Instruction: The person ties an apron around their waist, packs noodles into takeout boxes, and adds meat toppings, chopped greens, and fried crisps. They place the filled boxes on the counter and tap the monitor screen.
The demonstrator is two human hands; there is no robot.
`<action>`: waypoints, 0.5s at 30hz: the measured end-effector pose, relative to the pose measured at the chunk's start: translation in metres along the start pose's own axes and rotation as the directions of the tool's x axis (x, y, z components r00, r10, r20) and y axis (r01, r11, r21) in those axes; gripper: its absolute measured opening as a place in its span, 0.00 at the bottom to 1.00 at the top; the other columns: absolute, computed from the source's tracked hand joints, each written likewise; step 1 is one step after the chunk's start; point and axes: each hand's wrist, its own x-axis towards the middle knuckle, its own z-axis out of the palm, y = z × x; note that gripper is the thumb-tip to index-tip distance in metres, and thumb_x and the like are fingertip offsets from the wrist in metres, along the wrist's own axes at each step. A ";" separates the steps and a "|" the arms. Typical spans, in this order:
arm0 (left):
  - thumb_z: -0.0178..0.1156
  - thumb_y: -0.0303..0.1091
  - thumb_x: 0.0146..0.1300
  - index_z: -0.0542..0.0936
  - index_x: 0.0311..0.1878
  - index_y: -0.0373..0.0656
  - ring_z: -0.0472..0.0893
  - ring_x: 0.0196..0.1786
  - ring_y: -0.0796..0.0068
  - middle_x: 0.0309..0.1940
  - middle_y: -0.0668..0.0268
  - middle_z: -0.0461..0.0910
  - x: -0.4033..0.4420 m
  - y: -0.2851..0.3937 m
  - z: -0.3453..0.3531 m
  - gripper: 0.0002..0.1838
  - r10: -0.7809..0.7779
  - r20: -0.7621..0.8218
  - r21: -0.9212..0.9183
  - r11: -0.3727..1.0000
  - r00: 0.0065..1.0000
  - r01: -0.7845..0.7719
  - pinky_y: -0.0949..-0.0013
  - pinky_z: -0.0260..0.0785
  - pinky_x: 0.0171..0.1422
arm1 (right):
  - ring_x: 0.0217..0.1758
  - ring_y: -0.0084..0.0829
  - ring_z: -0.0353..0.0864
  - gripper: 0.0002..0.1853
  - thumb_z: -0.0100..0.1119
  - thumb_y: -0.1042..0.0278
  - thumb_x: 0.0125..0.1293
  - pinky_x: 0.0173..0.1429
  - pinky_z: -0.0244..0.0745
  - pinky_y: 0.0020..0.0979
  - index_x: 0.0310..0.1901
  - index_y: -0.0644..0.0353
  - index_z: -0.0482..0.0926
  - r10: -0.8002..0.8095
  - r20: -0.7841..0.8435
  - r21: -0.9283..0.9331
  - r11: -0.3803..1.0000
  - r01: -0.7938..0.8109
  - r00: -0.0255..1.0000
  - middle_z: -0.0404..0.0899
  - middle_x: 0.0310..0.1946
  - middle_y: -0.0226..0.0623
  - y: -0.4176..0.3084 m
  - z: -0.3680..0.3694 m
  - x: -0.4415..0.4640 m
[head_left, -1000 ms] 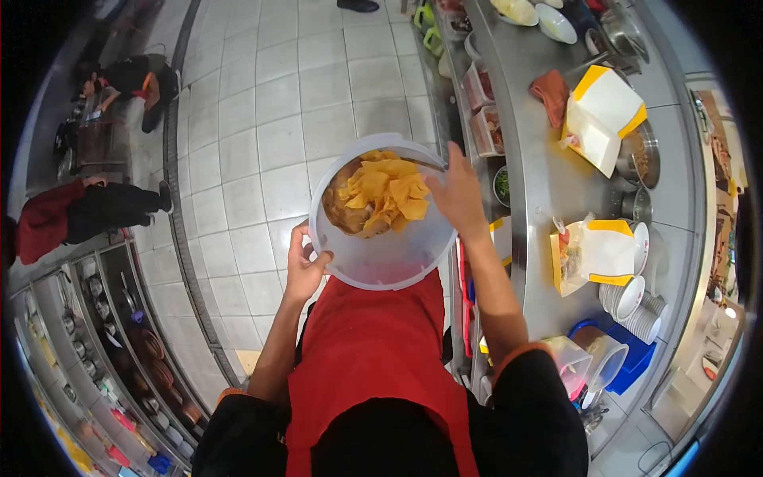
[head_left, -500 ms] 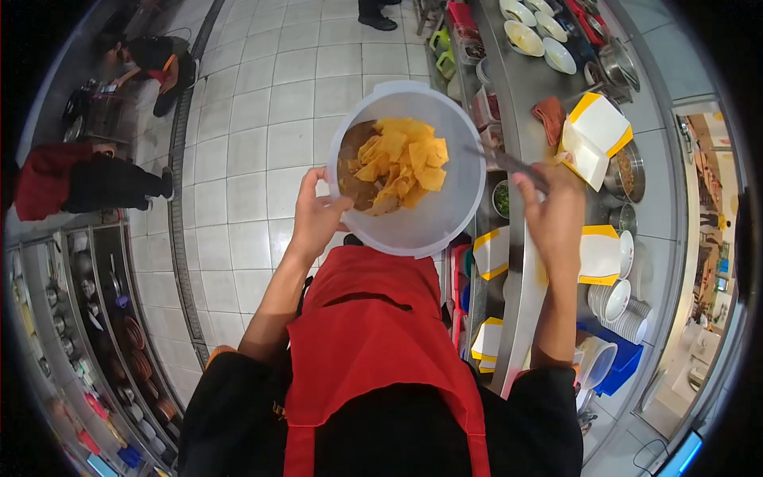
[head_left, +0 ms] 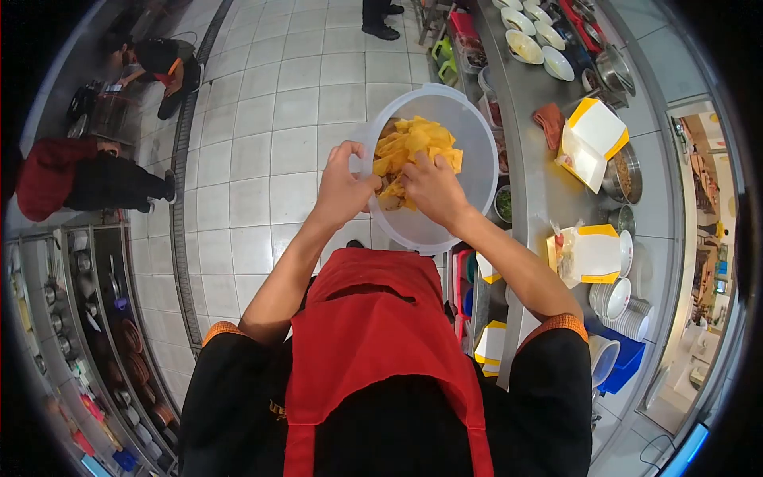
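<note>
My left hand [head_left: 342, 187] grips the near-left rim of a translucent white plastic tub [head_left: 470, 195], thumb and fingers closed over the edge. The tub is held above the floor in front of my red apron [head_left: 373, 334], tilted toward me. A heap of crinkled yellow chips [head_left: 413, 139] fills its left half. My right hand [head_left: 437, 191] reaches into the tub from the right, its fingers curled down into the chips. The fingertips are partly hidden among them.
On the right, a steel counter [head_left: 520, 127] carries white bowls [head_left: 524, 46], an orange cloth [head_left: 548, 123] and yellow-and-white boxes [head_left: 592, 143], one with a filled bag inside. Stacked plates [head_left: 616, 302] stand nearer. At left are a shelving rack [head_left: 103, 318] and two people [head_left: 60, 179].
My right hand has let go of the dark-handled utensil and moved left from over the counter into the chips. The tub has shifted slightly right. A filled bag now shows in the nearer box.
</note>
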 end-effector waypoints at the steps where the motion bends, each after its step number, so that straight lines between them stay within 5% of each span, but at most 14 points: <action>1: 0.58 0.20 0.45 0.64 0.43 0.39 0.79 0.30 0.67 0.46 0.59 0.60 0.000 0.001 -0.001 0.20 0.002 -0.001 0.000 1.000 1.000 -0.002 0.68 0.77 0.19 | 0.46 0.29 0.68 0.07 0.53 0.67 0.51 0.44 0.63 0.34 0.31 0.50 0.80 -0.001 -0.001 -0.001 1.000 0.001 1.000 0.74 0.36 0.25 0.002 0.000 0.002; 4: 0.58 0.20 0.45 0.65 0.43 0.38 0.79 0.29 0.66 0.46 0.59 0.60 0.001 0.001 -0.003 0.20 -0.012 0.017 0.013 1.000 1.000 0.012 0.67 0.78 0.19 | 0.47 0.30 0.69 0.05 0.56 0.66 0.51 0.44 0.63 0.35 0.29 0.51 0.81 -0.050 -0.100 0.019 0.998 0.052 0.994 0.74 0.34 0.26 0.011 -0.002 0.001; 6: 0.59 0.22 0.45 0.65 0.42 0.38 0.80 0.33 0.63 0.47 0.58 0.60 0.005 -0.001 -0.007 0.20 -0.009 0.024 0.016 1.000 1.000 0.008 0.66 0.79 0.20 | 0.46 0.31 0.70 0.05 0.61 0.64 0.51 0.44 0.63 0.35 0.28 0.54 0.81 0.056 -0.104 0.224 0.974 -0.032 0.993 0.76 0.31 0.28 0.024 -0.018 -0.001; 10: 0.59 0.23 0.45 0.65 0.42 0.38 0.79 0.38 0.60 0.49 0.57 0.61 0.011 -0.001 -0.015 0.19 -0.028 0.037 0.053 0.998 0.999 0.026 0.64 0.80 0.22 | 0.43 0.33 0.72 0.08 0.64 0.65 0.48 0.46 0.66 0.39 0.30 0.56 0.82 0.238 -0.082 0.354 0.914 -0.195 0.968 0.78 0.28 0.31 0.062 -0.044 -0.012; 12: 0.56 0.22 0.50 0.64 0.45 0.43 0.80 0.36 0.69 0.34 0.60 0.74 0.011 0.003 -0.017 0.19 -0.036 0.076 0.115 0.993 0.996 0.027 0.63 0.78 0.26 | 0.35 0.36 0.75 0.09 0.65 0.63 0.51 0.41 0.69 0.36 0.31 0.59 0.83 0.400 -0.064 0.573 0.765 -0.295 0.914 0.79 0.24 0.36 0.087 -0.038 -0.020; 13: 0.56 0.22 0.50 0.64 0.45 0.43 0.80 0.36 0.69 0.34 0.60 0.74 0.011 0.004 -0.018 0.19 -0.029 0.081 0.118 0.993 0.996 0.020 0.63 0.78 0.26 | 0.35 0.36 0.75 0.09 0.65 0.63 0.51 0.41 0.69 0.36 0.31 0.59 0.83 0.406 -0.069 0.570 0.766 -0.298 0.911 0.79 0.24 0.36 0.094 -0.033 -0.027; 15: 0.57 0.23 0.50 0.64 0.45 0.44 0.80 0.36 0.70 0.35 0.61 0.74 0.011 0.005 -0.021 0.19 -0.068 0.122 0.113 0.992 0.990 0.054 0.62 0.78 0.26 | 0.27 0.32 0.75 0.10 0.66 0.63 0.52 0.34 0.69 0.33 0.31 0.61 0.83 0.593 0.088 0.772 0.467 -0.431 0.800 0.79 0.22 0.38 0.104 -0.022 -0.039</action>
